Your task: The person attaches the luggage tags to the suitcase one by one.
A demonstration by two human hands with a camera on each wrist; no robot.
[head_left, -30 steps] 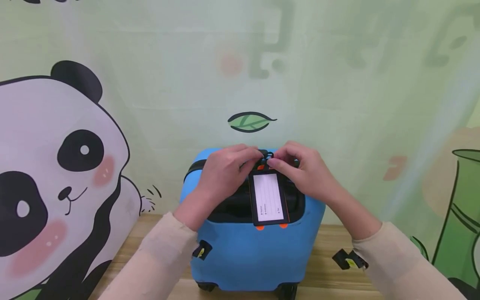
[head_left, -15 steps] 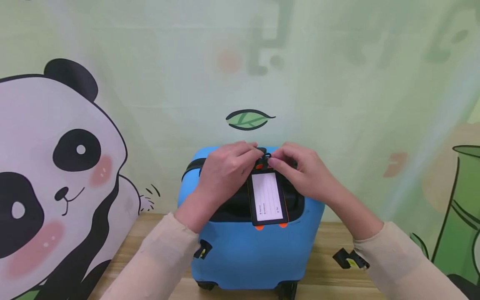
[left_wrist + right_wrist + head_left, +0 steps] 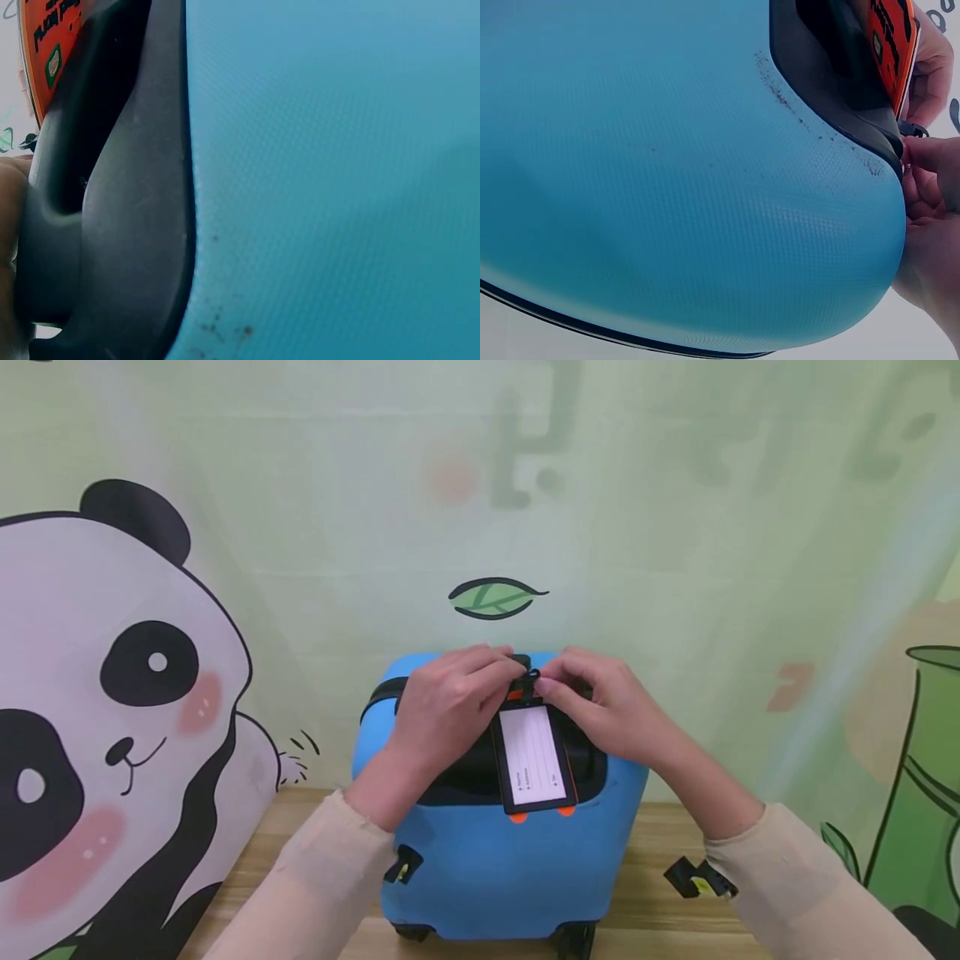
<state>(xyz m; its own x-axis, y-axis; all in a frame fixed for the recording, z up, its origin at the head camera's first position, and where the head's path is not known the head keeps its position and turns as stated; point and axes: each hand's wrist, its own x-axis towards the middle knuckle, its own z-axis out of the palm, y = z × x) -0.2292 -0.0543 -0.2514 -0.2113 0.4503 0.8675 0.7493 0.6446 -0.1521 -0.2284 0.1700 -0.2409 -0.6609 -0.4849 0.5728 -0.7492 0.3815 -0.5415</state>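
Note:
A blue suitcase stands upright, its black handle recess facing up toward me. Over the recess lies a luggage tag with a black frame and a white card. In the wrist views the orange back of the tag shows. From the tag's top runs a short black strap with a small loop. My left hand pinches the strap from the left. On the other side, my right hand pinches it between thumb and forefinger. Fingertips partly hide the strap's fastening.
The suitcase rests on a wood-patterned surface. Close behind it hangs a pale green backdrop with a printed panda on the left and bamboo at the right. Black wheels show at the suitcase's bottom.
Between the fingertips the small strap loop has shifted slightly and shows less. Both hands stay in nearly the same place; the head view has drifted a little.

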